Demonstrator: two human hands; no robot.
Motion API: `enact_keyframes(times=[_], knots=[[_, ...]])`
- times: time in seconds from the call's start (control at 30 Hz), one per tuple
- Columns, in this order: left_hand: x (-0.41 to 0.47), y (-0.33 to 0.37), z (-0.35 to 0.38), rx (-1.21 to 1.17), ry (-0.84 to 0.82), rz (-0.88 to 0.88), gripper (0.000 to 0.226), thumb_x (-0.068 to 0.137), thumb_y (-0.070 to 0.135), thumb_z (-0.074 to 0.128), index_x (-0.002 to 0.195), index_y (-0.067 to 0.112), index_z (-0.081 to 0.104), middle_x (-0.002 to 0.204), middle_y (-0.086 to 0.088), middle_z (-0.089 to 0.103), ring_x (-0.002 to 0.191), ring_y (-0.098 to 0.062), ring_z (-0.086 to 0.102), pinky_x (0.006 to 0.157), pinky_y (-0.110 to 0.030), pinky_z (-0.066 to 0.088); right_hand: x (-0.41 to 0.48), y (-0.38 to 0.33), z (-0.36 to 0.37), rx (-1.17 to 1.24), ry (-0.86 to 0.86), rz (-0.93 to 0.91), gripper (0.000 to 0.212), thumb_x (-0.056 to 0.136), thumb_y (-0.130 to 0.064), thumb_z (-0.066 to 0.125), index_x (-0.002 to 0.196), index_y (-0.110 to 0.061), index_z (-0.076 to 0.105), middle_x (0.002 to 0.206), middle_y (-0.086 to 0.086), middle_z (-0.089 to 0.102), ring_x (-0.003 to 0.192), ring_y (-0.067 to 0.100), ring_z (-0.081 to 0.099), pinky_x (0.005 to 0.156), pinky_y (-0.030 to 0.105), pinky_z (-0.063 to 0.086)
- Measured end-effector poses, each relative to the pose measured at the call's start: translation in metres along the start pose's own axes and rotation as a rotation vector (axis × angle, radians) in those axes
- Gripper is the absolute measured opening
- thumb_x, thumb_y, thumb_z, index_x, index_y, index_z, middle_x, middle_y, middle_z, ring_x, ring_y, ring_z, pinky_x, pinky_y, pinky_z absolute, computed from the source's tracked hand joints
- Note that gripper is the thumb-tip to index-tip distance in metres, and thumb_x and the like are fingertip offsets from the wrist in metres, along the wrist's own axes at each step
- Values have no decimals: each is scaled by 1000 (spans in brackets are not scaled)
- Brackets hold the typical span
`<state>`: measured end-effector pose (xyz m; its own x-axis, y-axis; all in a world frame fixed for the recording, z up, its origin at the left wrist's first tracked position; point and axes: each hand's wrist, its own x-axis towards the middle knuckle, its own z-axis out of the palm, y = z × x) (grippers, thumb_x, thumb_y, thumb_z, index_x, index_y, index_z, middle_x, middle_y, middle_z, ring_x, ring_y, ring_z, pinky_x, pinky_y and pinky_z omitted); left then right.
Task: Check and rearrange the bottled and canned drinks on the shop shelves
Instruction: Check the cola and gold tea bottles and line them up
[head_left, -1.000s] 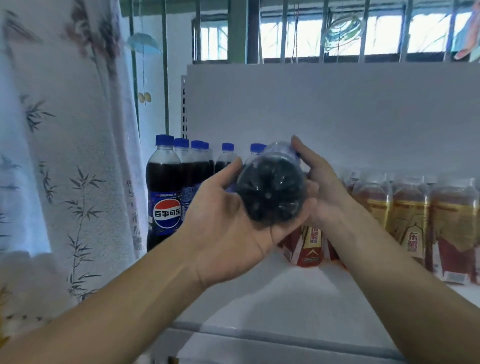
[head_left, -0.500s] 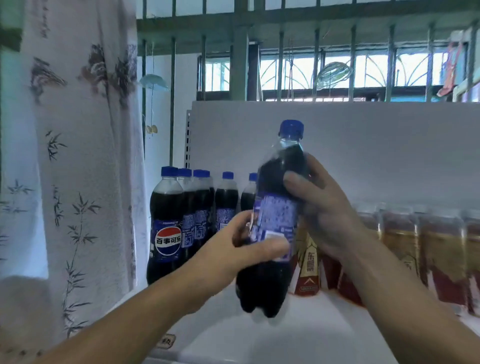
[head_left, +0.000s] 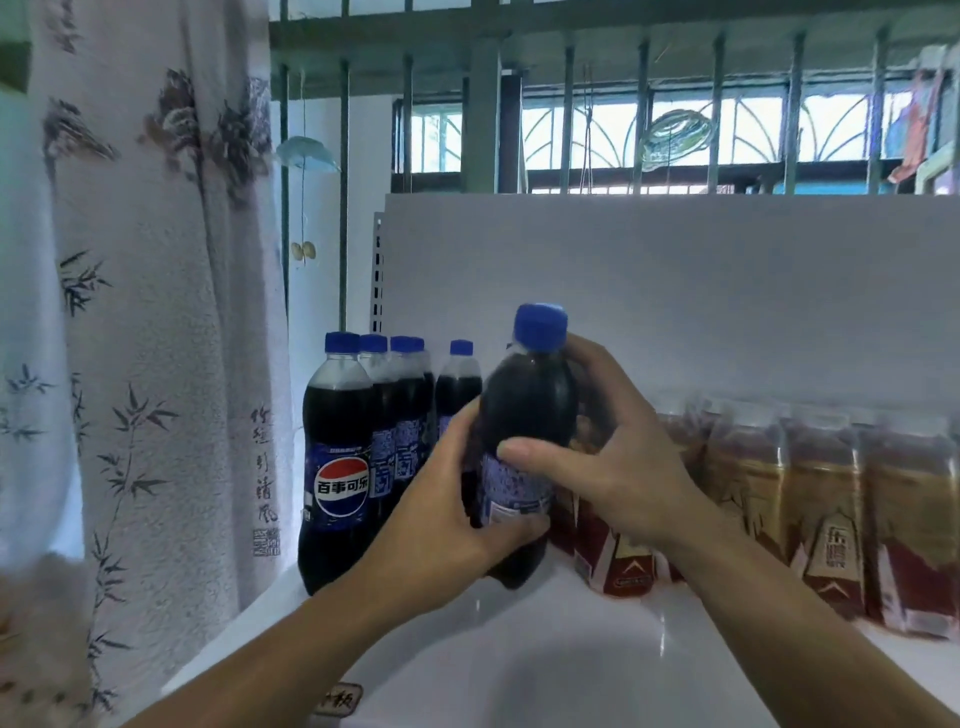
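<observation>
Several cola bottles with blue caps are being kept in a tight row at the left end of the white shelf, the front one showing a red, white and blue label. Just to their left, a pale curtain printed with bamboo is hanging. To the right, blurred amber drink bottles with red and gold labels are being kept along the white back panel; the nearest ones are being partly hidden by the right hand. Window bars are showing above the panel.

Between the two rows, a single cola bottle is being held nearly upright, its base low over the shelf; whether it is touching cannot be told. It is being gripped low down by the left hand, fingers curled behind and thumb laid across the front under the label. Its upper part is being gripped by the right hand, thumb pressed across the front and fingers wrapped round the shoulder below the blue cap. Dark liquid is filling it almost to the neck.
</observation>
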<state>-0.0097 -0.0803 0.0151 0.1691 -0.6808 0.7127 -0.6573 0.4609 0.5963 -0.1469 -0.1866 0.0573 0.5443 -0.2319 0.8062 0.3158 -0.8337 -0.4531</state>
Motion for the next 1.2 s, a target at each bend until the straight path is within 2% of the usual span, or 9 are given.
enact_keyframes(times=[0.07,0.27,0.37,0.5,0.57,0.67,0.87,1.03,1.2], knots=[[-6,0,-13,40,87,107,82,82,27,79,146,40,31,136,29,49,131,3,47,101,-15,46,7,5,6,72,70,102,65,72,-38,83,123,-55,45,118,-26,63,109,-6,62,81,11,53],[-10,-28,-67,588,476,588,65,83,24,64,141,8,39,150,-7,36,149,-29,24,122,-46,22,29,27,43,167,185,323,73,80,-18,84,135,-40,42,119,-20,57,99,-6,59,77,11,52],[-10,-44,-78,535,567,467,79,83,31,66,149,12,27,157,-9,24,151,-31,18,123,-45,17,36,36,59,120,130,400,74,82,-21,82,140,-41,40,119,-19,51,110,4,55,92,23,48],[-15,-57,-80,182,532,-72,103,80,40,81,153,39,7,161,14,14,146,-2,18,116,-26,21,41,44,63,61,57,497,70,83,-21,82,140,-32,43,110,-22,58,95,-5,58,71,11,46],[-18,-68,-83,36,453,-228,104,79,26,81,154,39,9,158,9,26,139,-6,35,112,-31,34,39,48,60,28,25,565,70,82,-15,82,140,-29,45,111,-17,59,91,-6,57,67,11,44],[-21,-80,-85,-107,384,-369,91,80,25,80,153,31,25,137,6,52,120,-15,58,103,-34,48,33,54,61,-59,-12,648,37,86,-12,78,99,-36,54,93,-19,59,76,-8,57,60,6,45],[-23,-87,-85,-159,336,-367,62,83,20,79,131,36,43,115,16,62,98,6,60,77,-11,46,28,68,86,-310,-90,743,91,61,-37,92,136,-29,40,122,-15,63,115,15,61,105,35,45],[-24,-90,-84,-177,339,-353,56,83,19,79,120,41,42,108,19,62,90,9,61,67,-5,48,40,70,108,-303,13,758,77,71,-15,91,133,-19,45,116,-7,60,111,16,59,95,30,45],[-25,-93,-85,-162,336,-339,53,82,20,79,113,46,44,105,21,62,80,19,59,65,-6,46,53,87,142,-383,94,740,67,73,-23,90,129,-15,54,124,4,62,111,22,63,97,36,52]])
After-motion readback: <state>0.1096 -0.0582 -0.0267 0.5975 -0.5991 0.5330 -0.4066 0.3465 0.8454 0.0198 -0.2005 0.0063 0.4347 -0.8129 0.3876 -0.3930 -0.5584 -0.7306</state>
